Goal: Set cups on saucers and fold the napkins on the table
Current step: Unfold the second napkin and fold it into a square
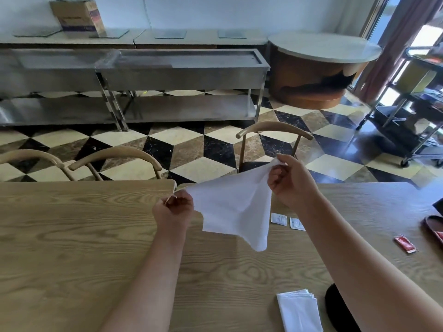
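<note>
While only the head view is on record, the entry runs as follows.

Item: napkin (pixel 233 207), white cloth, held in the air above the wooden table (pixel 72 236), between the two hands and clear of the tabletop.

Holders: left hand (pixel 173 208), fingers curled, pinching one corner of the cloth at its own fingertips. Right hand (pixel 291 182), raised higher and farther out, thumb and fingers pinching the opposite corner, which pokes out just above it.

Lie of the item: the top edge is stretched taut from the left hand up to the right hand, so the long axis runs on a slant, low at the left, high at the right. The rest hangs down as a rough triangle, its loose tip pointing downward and toward the person, below the right hand's wrist.

Nearby: a folded white napkin stack (pixel 298 312) under the right forearm; two small white packets (pixel 287 220) beyond the hanging tip; a red packet (pixel 407 244) off to the right of the right arm.

Risks, as judged: the grips are light corner pinches, so a slip would drop the cloth in a heap. Laid down on this slant, the edges would likely not meet and the fold would come out crooked. The dangling tip could sweep the white packets if lowered carelessly.

No cups or saucers are identifiable.
</note>
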Demonstrator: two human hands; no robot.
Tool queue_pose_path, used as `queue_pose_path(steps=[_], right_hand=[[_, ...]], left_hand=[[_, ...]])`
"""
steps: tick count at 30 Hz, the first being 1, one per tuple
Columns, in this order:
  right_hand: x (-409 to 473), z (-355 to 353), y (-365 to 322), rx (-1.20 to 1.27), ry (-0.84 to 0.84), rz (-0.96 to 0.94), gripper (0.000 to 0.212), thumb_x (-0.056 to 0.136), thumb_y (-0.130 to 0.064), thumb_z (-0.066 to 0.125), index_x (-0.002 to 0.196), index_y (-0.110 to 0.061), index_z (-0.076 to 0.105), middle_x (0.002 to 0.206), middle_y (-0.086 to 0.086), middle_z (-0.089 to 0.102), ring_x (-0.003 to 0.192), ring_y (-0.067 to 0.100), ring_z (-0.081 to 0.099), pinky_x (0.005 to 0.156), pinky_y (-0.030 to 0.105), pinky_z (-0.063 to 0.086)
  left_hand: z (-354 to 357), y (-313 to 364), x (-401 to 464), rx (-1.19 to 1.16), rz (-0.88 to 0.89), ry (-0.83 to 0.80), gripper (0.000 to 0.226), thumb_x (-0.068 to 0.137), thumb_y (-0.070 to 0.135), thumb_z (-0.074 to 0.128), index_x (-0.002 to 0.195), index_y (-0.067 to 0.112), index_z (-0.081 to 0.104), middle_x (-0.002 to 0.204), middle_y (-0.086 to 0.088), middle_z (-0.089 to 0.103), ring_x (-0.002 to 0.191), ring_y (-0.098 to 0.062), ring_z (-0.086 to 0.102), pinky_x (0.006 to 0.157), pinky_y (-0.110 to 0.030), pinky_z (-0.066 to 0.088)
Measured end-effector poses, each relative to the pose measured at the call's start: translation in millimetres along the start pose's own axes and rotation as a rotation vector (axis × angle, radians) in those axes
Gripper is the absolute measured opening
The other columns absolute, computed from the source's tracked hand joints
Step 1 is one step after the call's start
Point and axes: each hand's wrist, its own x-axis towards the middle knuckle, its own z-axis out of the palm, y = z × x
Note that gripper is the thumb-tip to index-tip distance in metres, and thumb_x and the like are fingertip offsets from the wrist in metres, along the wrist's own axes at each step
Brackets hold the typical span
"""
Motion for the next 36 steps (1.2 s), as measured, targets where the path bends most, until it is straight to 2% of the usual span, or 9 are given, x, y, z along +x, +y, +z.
queue_pose_path(steps=[3,5,8,10,13,17,23,31,36], right_hand=[[19.8,-17.7,4.1,-0.027,0.148,0.017,0.026,0.096,-0.018,0.066,0.072,-0.012,0.057,0.053,0.001,0.056,0.042,0.008,0.051,0.039,0.018,0.046],[35.5,-28.3,3.8,-0.070,0.293,0.006,0.018,0.096,-0.022,0.069,0.085,-0.011,0.061,0.069,0.004,0.063,0.053,0.010,0.058,0.044,0.020,0.051],[59.1,-37.5,0.9,-0.125,0.388,-0.019,0.017,0.096,-0.025,0.069,0.103,-0.010,0.062,0.103,0.008,0.067,0.085,0.017,0.067,0.063,0.027,0.058],[71.3,-32.9,-4.5,-0.188,0.393,-0.042,0.021,0.099,-0.024,0.064,0.116,-0.011,0.060,0.119,0.011,0.065,0.106,0.023,0.067,0.076,0.033,0.059],[81.8,-10.2,-22.5,-0.170,0.321,-0.117,0.025,0.102,-0.023,0.059,0.125,-0.012,0.058,0.135,0.010,0.059,0.122,0.025,0.061,0.084,0.038,0.058],[87.0,19.4,-57.1,-0.126,0.227,-0.220,0.027,0.104,-0.023,0.055,0.128,-0.011,0.057,0.135,0.009,0.059,0.115,0.023,0.065,0.068,0.035,0.061],[76.2,22.5,-67.3,-0.076,0.168,-0.244,0.012,0.101,-0.023,0.060,0.104,-0.012,0.062,0.122,0.013,0.067,0.105,0.024,0.071,0.071,0.036,0.063],[36.3,-75.0,31.1,-0.028,0.339,-0.039,0.012,0.100,-0.020,0.060,0.105,-0.010,0.064,0.103,0.014,0.069,0.091,0.025,0.070,0.061,0.033,0.062],[0.7,-190.6,117.5,-0.088,0.531,0.223,0.016,0.100,-0.017,0.060,0.113,-0.008,0.061,0.088,0.014,0.068,0.075,0.024,0.065,0.048,0.028,0.058]], left_hand=[[6.2,16.4,16.9,0.444,0.086,0.194,0.038,0.096,0.020,0.025,0.065,0.012,0.045,0.060,-0.004,0.049,0.048,-0.019,0.052,0.053,-0.027,0.051],[13.4,21.7,29.0,0.866,0.195,0.359,0.046,0.103,0.035,0.024,0.078,0.005,0.049,0.071,-0.014,0.060,0.059,-0.027,0.061,0.058,-0.037,0.056],[36.6,25.9,41.1,1.101,0.226,0.370,0.040,0.105,0.042,0.025,0.099,0.007,0.044,0.084,-0.023,0.069,0.068,-0.035,0.071,0.062,-0.045,0.062],[62.6,26.1,44.5,1.011,0.252,0.296,0.028,0.105,0.037,0.033,0.117,0.013,0.040,0.092,-0.023,0.067,0.075,-0.038,0.072,0.072,-0.052,0.063],[107.0,25.5,53.2,0.771,0.255,0.115,0.050,0.105,0.035,0.038,0.142,0.001,0.042,0.116,-0.027,0.063,0.098,-0.041,0.068,0.087,-0.057,0.058],[162.6,20.3,43.4,0.600,0.240,-0.087,0.043,0.104,0.037,0.036,0.109,-0.002,0.055,0.106,-0.022,0.060,0.098,-0.043,0.064,0.091,-0.057,0.055],[166.0,23.0,27.6,0.656,0.307,-0.173,0.054,0.102,0.046,0.040,0.131,0.003,0.053,0.130,-0.025,0.057,0.114,-0.040,0.061,0.096,-0.053,0.054],[23.6,23.8,9.7,0.688,0.274,-0.088,0.049,0.102,0.047,0.037,0.132,0.014,0.059,0.114,-0.013,0.072,0.102,-0.031,0.067,0.080,-0.043,0.055],[-119.2,15.1,-9.5,0.779,0.139,0.241,0.029,0.102,0.035,0.046,0.113,0.022,0.069,0.094,-0.006,0.077,0.075,-0.025,0.074,0.055,-0.036,0.061]])
